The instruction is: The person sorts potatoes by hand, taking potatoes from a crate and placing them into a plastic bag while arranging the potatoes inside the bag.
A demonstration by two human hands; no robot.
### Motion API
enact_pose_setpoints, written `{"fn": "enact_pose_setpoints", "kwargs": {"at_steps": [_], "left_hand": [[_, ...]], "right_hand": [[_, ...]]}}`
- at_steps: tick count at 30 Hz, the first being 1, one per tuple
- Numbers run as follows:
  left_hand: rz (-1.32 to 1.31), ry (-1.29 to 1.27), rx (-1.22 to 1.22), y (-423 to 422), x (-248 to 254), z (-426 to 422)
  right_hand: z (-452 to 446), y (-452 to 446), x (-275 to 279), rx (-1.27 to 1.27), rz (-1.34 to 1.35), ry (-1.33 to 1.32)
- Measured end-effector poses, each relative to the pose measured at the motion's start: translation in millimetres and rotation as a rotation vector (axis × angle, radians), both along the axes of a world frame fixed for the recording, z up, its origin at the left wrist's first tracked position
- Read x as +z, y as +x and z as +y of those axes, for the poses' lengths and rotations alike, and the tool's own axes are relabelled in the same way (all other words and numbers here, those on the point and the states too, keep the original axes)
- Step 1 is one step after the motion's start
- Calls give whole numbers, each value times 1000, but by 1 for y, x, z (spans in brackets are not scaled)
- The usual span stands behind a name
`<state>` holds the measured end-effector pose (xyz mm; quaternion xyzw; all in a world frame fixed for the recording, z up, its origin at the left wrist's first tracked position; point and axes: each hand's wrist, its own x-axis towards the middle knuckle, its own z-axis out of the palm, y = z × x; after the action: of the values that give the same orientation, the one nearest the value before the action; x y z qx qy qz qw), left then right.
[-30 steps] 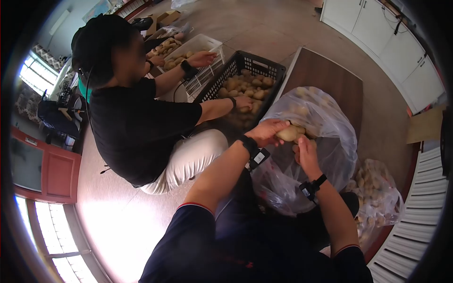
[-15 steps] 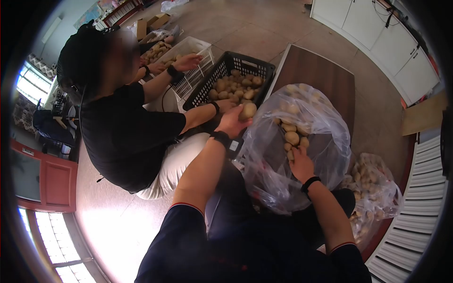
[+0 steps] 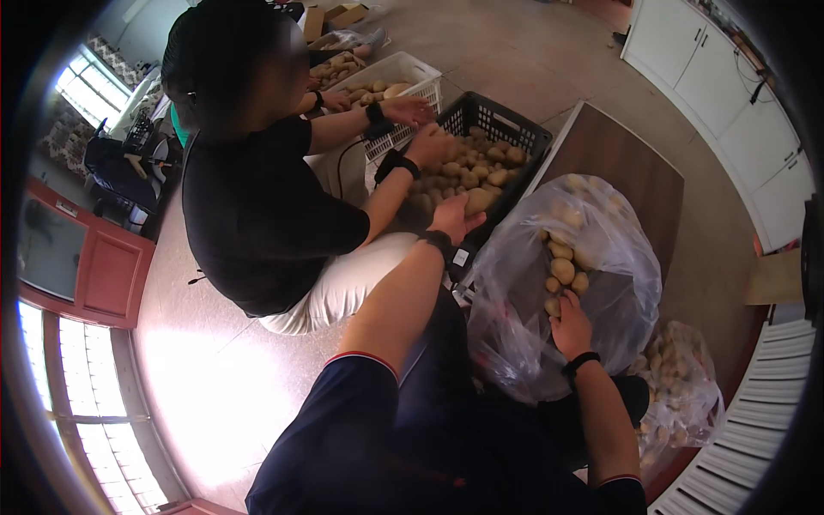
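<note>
My left hand [image 3: 455, 218] holds a large potato [image 3: 480, 202] at the near edge of the black crate [image 3: 534, 137], its thumb and fingers around it. Several potatoes [image 3: 495, 154] lie in that crate. My right hand [image 3: 571, 328] is inside the open clear plastic bag [image 3: 631, 249], its fingers against a small potato [image 3: 553, 306]. More potatoes [image 3: 562, 270] lie just beyond these fingers in the bag.
A co-worker [image 3: 266, 206] sits at the left, both hands above the crates. Behind are a white crate [image 3: 421, 73] and cardboard boxes [image 3: 348, 15]. A brown board [image 3: 627, 163] lies beyond the bag; another filled bag [image 3: 682, 378] stands at right.
My left hand has carried its potato from the bag to the black crate. My right hand has lowered to the potatoes in the bag. The co-worker's hand has lifted from the crate. The view has shifted.
</note>
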<state>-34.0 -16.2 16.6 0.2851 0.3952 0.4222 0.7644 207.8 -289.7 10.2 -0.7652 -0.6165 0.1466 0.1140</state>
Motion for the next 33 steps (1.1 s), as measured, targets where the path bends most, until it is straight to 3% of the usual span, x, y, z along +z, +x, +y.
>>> {"fn": "enact_pose_setpoints", "kwargs": {"at_steps": [2,6,8,10,14,16,18,20,22,26,28,31,33], "left_hand": [[-54,-108,1,0,-9,6],[-72,-77,26,-6,-25,12],[1312,1070,-201,-16,-11,4],[1227,995,-169,-15,-5,1],[1333,1037,-164,-17,-4,5],[1548,1285,-464,-21,2,8],[1388,1132,-428,-17,-2,7],[439,258,-107,-1,-13,10],[145,-115,71,13,-1,4],[254,-32,-185,25,32,-17],[313,29,-397,33,42,-27],[392,93,-576,46,60,-44],[435,115,-707,53,70,-54]], "right_hand": [[0,0,4,-9,3,17],[0,-6,5,-70,83,77],[-4,-7,0,-86,120,132],[-4,-11,-3,-82,183,212],[-7,-16,6,-135,312,133],[-7,-19,9,-154,362,117],[-7,-20,7,-154,378,165],[-9,-19,1,-150,391,214],[-8,-17,-7,-193,514,190],[-1,-16,-1,-169,471,220],[10,-17,5,-361,979,45],[28,-16,14,-293,1112,49],[40,-21,31,-272,1063,31]]}}
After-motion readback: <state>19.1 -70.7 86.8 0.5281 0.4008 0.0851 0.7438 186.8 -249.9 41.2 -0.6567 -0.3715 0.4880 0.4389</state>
